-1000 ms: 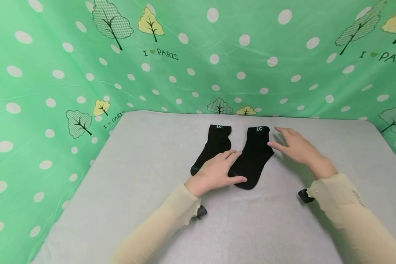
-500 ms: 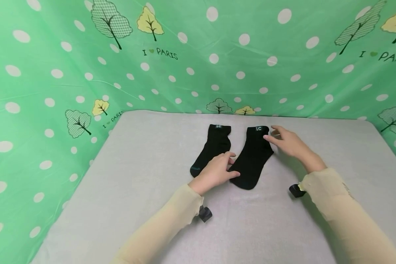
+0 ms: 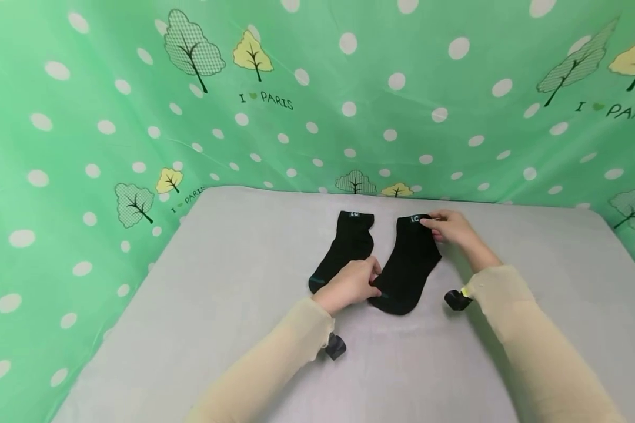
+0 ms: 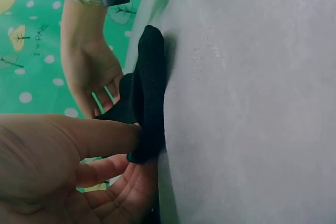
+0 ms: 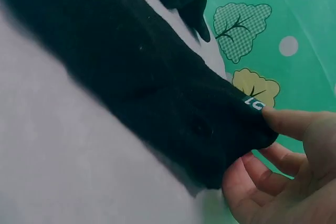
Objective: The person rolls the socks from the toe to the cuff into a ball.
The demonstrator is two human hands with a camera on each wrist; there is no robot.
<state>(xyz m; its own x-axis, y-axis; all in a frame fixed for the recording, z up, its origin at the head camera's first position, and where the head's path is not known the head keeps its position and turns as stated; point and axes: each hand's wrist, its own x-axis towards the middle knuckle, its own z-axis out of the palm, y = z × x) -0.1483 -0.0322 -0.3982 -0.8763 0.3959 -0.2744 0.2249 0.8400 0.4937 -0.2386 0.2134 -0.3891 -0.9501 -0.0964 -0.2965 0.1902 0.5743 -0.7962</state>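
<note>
Two black socks lie side by side on the grey table (image 3: 233,276). The left sock (image 3: 345,249) lies untouched. My left hand (image 3: 373,283) pinches the toe end of the right sock (image 3: 410,267) between thumb and fingers, which the left wrist view shows close up: left hand (image 4: 139,153), sock (image 4: 151,77). My right hand (image 3: 430,223) pinches the same sock's cuff by its small "LC" label. In the right wrist view the thumb of the right hand (image 5: 252,145) lies on top of the cuff, with fingers under the sock (image 5: 131,77).
A green curtain (image 3: 111,117) with white dots and trees surrounds the table at the back and both sides. Bare grey surface lies left, right and in front of the socks. Small black cameras (image 3: 336,346) hang at both wrists.
The right hand moved left onto the right sock's cuff and pinched it. The left hand's flat fingers curled and pinched that sock's toe end. The view shifted slightly downward.
</note>
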